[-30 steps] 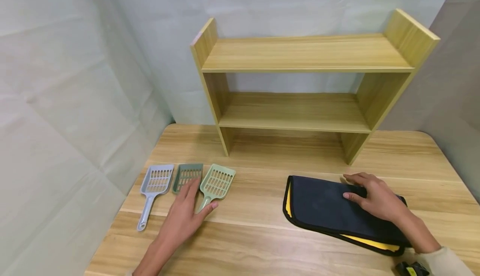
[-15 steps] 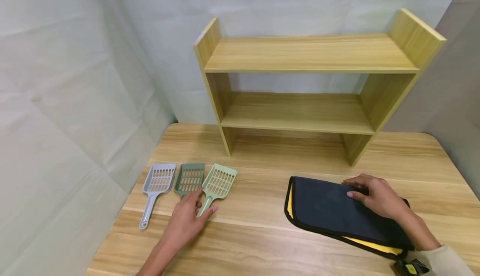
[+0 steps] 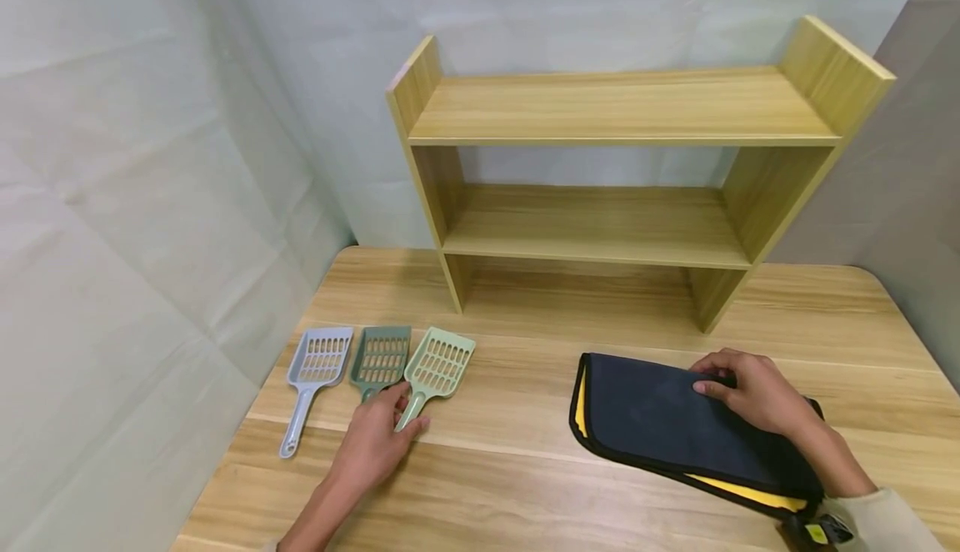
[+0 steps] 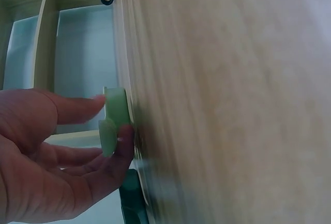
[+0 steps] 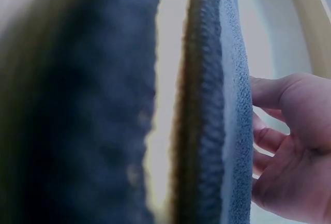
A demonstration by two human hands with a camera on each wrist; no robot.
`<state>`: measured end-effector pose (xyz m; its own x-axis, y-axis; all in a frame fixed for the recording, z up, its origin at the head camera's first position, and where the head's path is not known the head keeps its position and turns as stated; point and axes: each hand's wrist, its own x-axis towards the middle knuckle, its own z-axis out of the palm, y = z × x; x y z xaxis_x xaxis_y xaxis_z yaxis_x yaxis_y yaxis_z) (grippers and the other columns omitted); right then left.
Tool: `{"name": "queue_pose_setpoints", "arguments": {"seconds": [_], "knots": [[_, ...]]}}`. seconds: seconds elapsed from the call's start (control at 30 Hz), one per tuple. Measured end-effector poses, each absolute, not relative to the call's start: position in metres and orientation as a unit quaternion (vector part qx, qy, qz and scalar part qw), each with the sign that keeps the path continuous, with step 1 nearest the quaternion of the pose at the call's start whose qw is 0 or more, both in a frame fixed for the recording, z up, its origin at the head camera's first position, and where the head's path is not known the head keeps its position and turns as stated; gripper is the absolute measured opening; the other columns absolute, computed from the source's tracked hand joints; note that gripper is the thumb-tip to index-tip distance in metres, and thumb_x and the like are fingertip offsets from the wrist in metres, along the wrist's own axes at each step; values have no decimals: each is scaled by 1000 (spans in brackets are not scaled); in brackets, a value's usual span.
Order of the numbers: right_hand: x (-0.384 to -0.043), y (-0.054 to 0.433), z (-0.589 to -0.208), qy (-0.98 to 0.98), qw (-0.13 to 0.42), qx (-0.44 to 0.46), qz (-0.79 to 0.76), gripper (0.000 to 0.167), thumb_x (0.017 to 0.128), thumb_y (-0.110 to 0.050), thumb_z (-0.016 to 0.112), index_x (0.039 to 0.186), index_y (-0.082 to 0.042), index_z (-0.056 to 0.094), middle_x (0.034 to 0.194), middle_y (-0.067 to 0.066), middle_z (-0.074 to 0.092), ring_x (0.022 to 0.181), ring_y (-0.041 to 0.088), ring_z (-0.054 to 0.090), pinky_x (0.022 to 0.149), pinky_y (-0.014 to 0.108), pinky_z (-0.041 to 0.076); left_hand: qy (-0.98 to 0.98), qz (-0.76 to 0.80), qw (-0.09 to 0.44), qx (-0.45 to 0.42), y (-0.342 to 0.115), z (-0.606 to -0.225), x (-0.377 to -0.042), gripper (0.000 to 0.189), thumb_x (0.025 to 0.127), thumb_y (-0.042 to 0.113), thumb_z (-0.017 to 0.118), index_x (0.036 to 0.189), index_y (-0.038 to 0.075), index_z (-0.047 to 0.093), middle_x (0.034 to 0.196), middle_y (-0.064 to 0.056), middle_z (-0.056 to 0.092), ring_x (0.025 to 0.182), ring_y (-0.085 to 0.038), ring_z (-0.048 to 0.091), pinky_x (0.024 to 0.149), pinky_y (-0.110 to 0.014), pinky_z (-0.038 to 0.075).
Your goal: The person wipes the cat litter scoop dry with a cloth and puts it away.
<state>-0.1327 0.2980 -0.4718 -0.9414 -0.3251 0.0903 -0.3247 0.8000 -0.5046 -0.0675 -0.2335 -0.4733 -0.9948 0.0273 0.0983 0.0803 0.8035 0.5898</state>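
My left hand (image 3: pixel 371 445) is around the handle of a light green slotted litter scoop (image 3: pixel 427 390), thumb on the right side and fingers on the left. In the left wrist view the thumb and a fingertip meet opposite sides of the light green handle (image 4: pixel 117 107). A dark green litter scoop (image 3: pixel 381 380) lies just left of it, its handle hidden by the hand. My right hand (image 3: pixel 761 398) rests on a folded navy mat (image 3: pixel 645 406) with black edging and yellow inside. The right wrist view shows relaxed fingertips against the mat's surface (image 5: pixel 238 131).
A light blue litter scoop (image 3: pixel 298 419) lies at the far left of the wooden table (image 3: pixel 510 485). A two-tier wooden shelf (image 3: pixel 592 256) stands at the back. Grey-white cloth (image 3: pixel 150 202) hangs behind and to the left.
My left hand has drawn back slightly off the scoops' slotted heads, and its fingers have curled in around the light green scoop's handle. The right hand stays on the mat.
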Motion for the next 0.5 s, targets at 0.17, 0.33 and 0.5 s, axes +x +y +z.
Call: {"name": "queue_pose_setpoints", "arguments": {"seconds": [0.17,0.33,0.5], "knots": [[-132,298,-471,949,7,-170,-267,13,93,-9,83,105,-14,80,94,-6,73,80,1,52,68,27,45,-950,-307,45,-24,-232,-470,-68,45,86,15,91,119,-7,71,89,-5,69,75,-13,56,66,-31,47],[-134,299,-469,947,31,-173,-267,12,94,-10,81,106,-13,79,94,-6,75,79,-1,58,68,27,49,-951,-308,27,-3,-230,-463,-66,39,85,11,90,117,-2,73,89,-5,72,77,-15,60,68,-34,50],[-136,300,-465,943,37,-185,-275,10,95,-9,80,104,-13,79,94,-6,76,81,-3,60,69,27,51,-951,-304,54,-33,-237,-476,-68,37,89,10,87,119,-4,71,92,-10,72,81,-17,63,69,-34,52]]}}
